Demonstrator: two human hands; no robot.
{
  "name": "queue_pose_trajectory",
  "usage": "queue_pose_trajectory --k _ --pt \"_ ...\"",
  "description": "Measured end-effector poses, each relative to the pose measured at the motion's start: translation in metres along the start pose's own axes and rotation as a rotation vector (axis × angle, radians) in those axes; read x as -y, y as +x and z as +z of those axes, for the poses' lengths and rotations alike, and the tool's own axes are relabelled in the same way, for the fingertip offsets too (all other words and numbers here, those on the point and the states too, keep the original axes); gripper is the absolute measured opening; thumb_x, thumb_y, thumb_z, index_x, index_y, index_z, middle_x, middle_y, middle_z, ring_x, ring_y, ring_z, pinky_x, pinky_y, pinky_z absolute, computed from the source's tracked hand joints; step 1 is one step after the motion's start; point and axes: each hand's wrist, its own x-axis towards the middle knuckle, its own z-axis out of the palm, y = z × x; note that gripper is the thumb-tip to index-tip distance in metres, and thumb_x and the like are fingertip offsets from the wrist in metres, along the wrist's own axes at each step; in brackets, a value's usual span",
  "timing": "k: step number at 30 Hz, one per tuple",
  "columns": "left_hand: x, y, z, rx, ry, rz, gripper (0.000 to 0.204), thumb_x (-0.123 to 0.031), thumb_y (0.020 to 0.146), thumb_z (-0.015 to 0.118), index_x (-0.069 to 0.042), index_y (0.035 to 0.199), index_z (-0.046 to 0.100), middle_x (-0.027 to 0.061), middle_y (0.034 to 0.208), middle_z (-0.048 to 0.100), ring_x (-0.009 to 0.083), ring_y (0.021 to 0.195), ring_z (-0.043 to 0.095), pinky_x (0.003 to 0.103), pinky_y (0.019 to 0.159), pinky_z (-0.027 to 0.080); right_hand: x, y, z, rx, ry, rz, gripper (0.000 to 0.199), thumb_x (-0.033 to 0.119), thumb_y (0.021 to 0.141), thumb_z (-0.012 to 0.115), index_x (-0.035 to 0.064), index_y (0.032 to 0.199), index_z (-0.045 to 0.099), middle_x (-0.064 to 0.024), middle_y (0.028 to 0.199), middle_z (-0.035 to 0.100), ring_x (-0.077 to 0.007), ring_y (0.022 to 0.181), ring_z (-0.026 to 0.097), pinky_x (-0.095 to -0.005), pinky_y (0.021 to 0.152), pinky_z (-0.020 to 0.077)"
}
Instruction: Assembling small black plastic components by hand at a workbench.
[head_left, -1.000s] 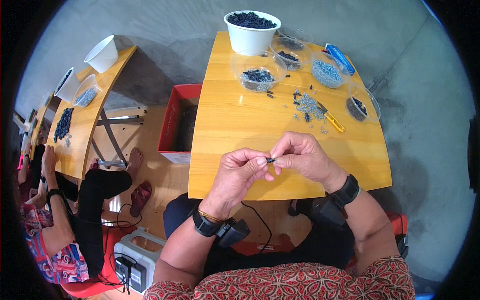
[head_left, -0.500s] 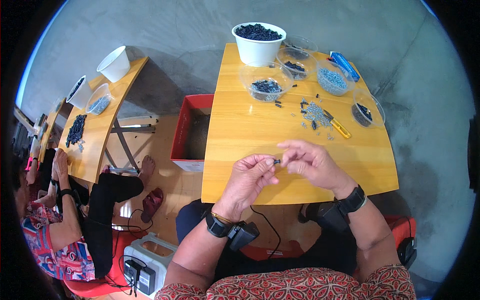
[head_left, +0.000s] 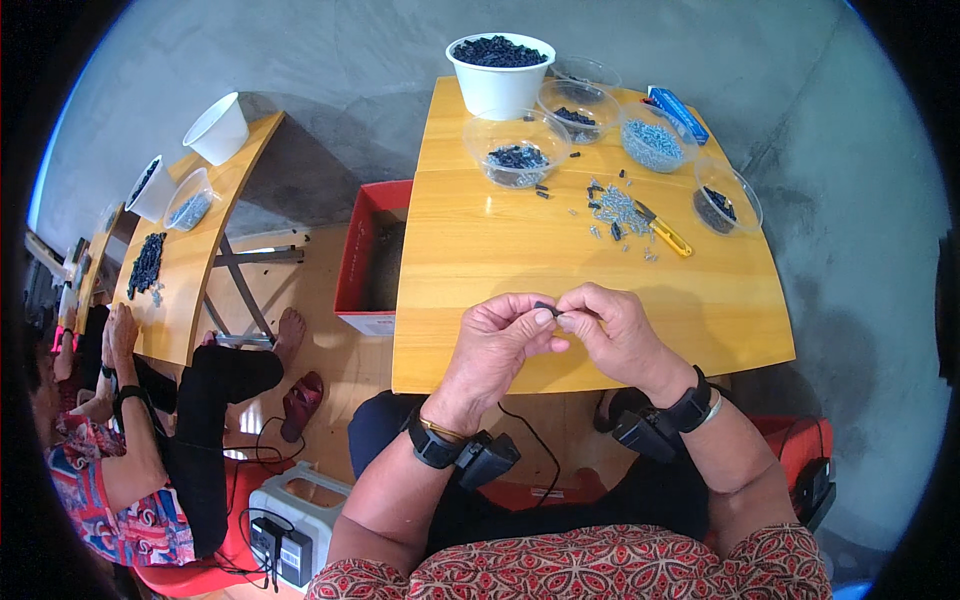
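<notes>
I judge the step in hand to be fitting or pinching a small dark part (head_left: 546, 308), held above the near edge of the table (head_left: 480, 250). My left hand (head_left: 497, 345) and right hand (head_left: 617, 335) meet fingertip to fingertip; the grip of each is closed on that part, thumb against forefinger. The part is short, black and slim; most of it is hidden by the fingers, so I cannot tell its exact shape.

The next move, as I judge it, calls for a steady pinch and fine alignment, since the part is small and easily dropped.

Further back on the table stand a white tub (head_left: 500, 72) of dark pieces, several clear bowls (head_left: 515, 148), a scatter of grey pieces (head_left: 618, 208) and a yellow cutter (head_left: 664, 229). A red bin (head_left: 368, 262) sits just beside the table's left side. Another person (head_left: 120, 440) works at a separate table (head_left: 190, 260) to my left.
</notes>
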Motion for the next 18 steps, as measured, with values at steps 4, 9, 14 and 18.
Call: queue_pose_trajectory --k 4,9,14,18 --pt "-0.0024 0.0005 -0.002 0.052 -0.086 -0.023 0.016 -0.009 0.086 0.05 0.003 0.095 0.057 0.0077 0.078 0.06 0.0121 0.069 0.058 0.032 0.068 0.054 -0.0018 -0.0028 0.0002 -0.011 0.007 -0.004 0.003 0.003 0.079 0.052 0.0005 0.08 0.053 -0.0119 0.069 0.058 -0.0213 0.062 0.058 -0.0285 0.055 0.0438" --pt "0.0002 0.0009 -0.004 0.017 -0.117 -0.043 0.019 -0.012 0.087 0.049 0.003 0.095 0.056 0.0077 0.078 0.06 0.0121 0.067 0.058 0.031 0.067 0.054 -0.0025 -0.0008 0.0007 0.006 0.034 0.047 0.006 0.005 0.081 0.053 -0.0001 0.082 0.054 -0.01 0.069 0.058 -0.0165 0.063 0.057 -0.0261 0.057 0.0438" --pt "-0.0012 0.0005 -0.0087 0.009 -0.153 -0.039 0.019 -0.012 0.087 0.049 0.003 0.095 0.056 0.007 0.078 0.059 0.0114 0.066 0.057 0.03 0.065 0.054 -0.0012 -0.0033 -0.0033 0.016 0.087 0.082 0.008 0.006 0.082 0.053 -0.0003 0.086 0.055 -0.0075 0.072 0.059 -0.0129 0.065 0.055 -0.0246 0.058 0.0435" --pt "-0.0032 0.0002 -0.0076 0.011 -0.152 -0.041 0.018 -0.012 0.087 0.049 0.003 0.095 0.056 0.0068 0.077 0.059 0.0108 0.065 0.056 0.03 0.065 0.054 0.0022 -0.0019 -0.0029 -0.001 0.027 0.063 0.008 0.004 0.08 0.055 -0.0002 0.087 0.055 -0.0063 0.075 0.059 -0.0114 0.066 0.055 -0.0243 0.06 0.0439"
